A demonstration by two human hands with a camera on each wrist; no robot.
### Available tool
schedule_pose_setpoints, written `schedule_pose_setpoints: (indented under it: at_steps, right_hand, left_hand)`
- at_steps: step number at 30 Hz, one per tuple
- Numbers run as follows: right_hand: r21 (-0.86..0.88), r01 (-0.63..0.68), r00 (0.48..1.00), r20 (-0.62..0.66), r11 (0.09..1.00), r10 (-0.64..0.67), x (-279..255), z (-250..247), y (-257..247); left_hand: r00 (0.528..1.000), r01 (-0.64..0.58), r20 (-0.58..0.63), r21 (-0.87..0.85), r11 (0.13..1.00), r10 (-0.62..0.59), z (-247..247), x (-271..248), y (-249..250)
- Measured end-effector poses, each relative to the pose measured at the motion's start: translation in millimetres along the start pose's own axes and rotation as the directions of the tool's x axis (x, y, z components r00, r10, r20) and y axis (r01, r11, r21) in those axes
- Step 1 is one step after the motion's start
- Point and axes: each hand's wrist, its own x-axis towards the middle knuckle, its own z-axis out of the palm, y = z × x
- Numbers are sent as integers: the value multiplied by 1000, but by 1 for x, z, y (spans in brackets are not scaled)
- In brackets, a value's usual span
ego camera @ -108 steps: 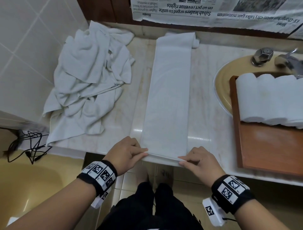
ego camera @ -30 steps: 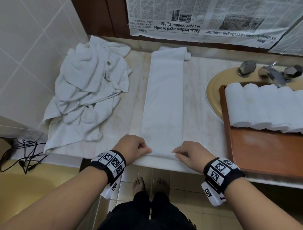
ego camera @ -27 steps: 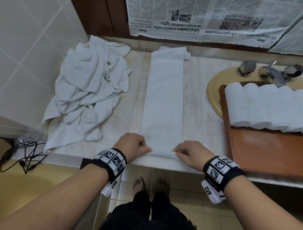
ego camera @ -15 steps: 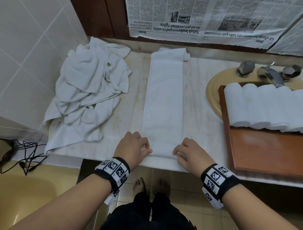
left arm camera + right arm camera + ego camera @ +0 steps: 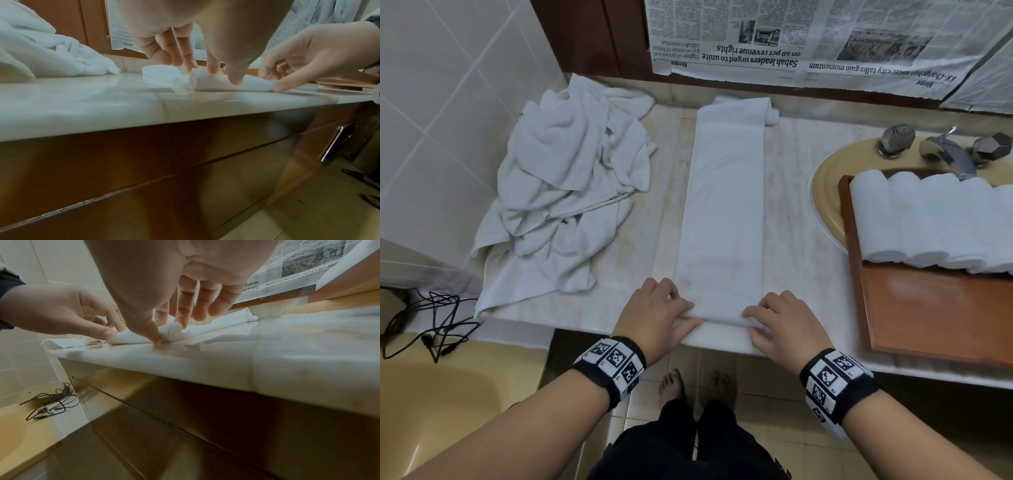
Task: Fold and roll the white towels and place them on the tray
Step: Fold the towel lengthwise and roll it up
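towel: your long white terry towel folded into a narrow strip [image 5: 722, 212] lies flat on the pale marble tabletop [image 5: 791, 219], running straight away from you toward the wall with the newspaper

long axis: near edge to back wall, so the roll has to travel away from you, not sideways

roll so far: just a small tight first curl [image 5: 216, 82] at the near end, sitting right by the tabletop's front edge; the rest of the strip is unrolled ahead of it

left hand: your left hand [image 5: 654, 317] is on the left end of the curl, thumb tucked behind it, fingers bent over the top, pinching it

right hand: your right hand [image 5: 784, 323] mirrors it on the right end, thumb low at the tabletop, fingertips over the curl, gripping it too

which is nearer: pretty much even, one hand per end, both at the same depth; I'd guess that's what keeps the roll square

tray: the reddish-brown wooden tray [image 5: 928, 315] is off to your right over the yellowish sink, with a row of rolled white towels [image 5: 928, 222] along its far part and bare wood nearer you

leftovers: the crumpled heap of white towels [image 5: 558, 202] sits to your left, apart from the strip

watch out: if one hand pushes ahead of the other the roll will probably cone out
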Motion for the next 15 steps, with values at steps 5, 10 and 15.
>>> schedule_pose_setpoints:
  at_steps: [5, 10, 15]
  right_hand:
    - [-35, 15, 1000, -3, 999, -16, 5, 4, 2]
    - [-27, -7, 1000, -22, 1000, 7, 7, 5, 1]
    - [-28, -61, 998, -25, 998, 60, 6, 4, -1]
  left_hand:
    - [999, -36, -13, 6, 999, 36, 5, 1, -9]
    - [995, -87, -39, 79, 993, 90, 6, 5, -10]
    - [998, -57, -15, 78, 995, 59, 4, 4, -12]
